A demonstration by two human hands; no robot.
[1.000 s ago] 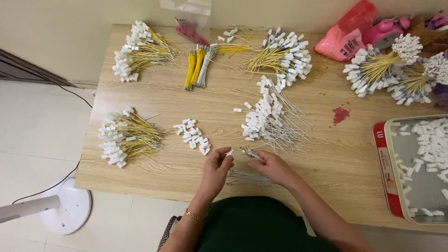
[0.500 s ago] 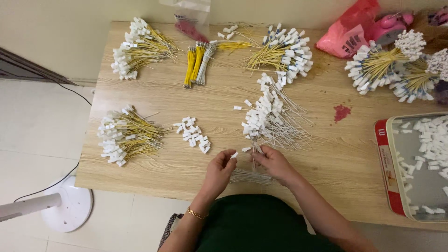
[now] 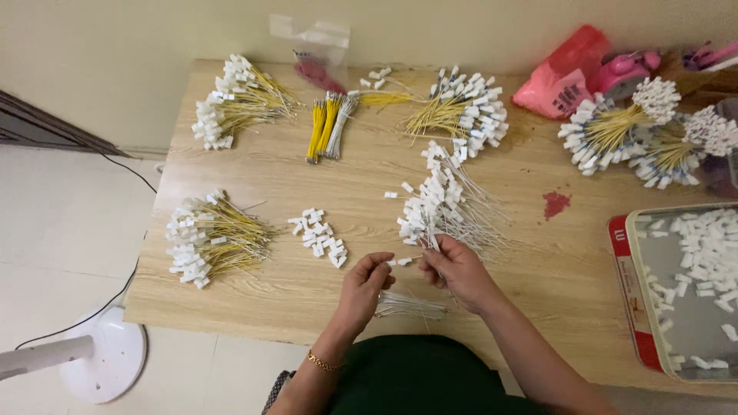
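My left hand [image 3: 364, 286] and my right hand [image 3: 455, 267] meet over the near edge of a wooden table [image 3: 538, 284]. Between their fingertips they pinch a thin wire with a small white connector [image 3: 402, 261] on it. Just beyond my right hand lies a pile of grey wires with white connectors [image 3: 442, 204]. A small bundle of bare grey wires [image 3: 411, 306] rests on the table under my hands. Left of my left hand sits a little heap of loose white connectors [image 3: 320, 237].
Bundles of yellow wires with white connectors lie at the left [image 3: 211, 240], far left [image 3: 240, 98], far middle [image 3: 461, 111] and far right [image 3: 615, 131]. A metal tray [image 3: 653, 307] of white connectors stands at the right edge. A pink bag [image 3: 561, 73] sits at the back. A white fan base [image 3: 108, 357] stands on the floor.
My hands have shifted slightly away from me toward the grey wire pile, and they now hold a wire with a white connector between the fingertips.
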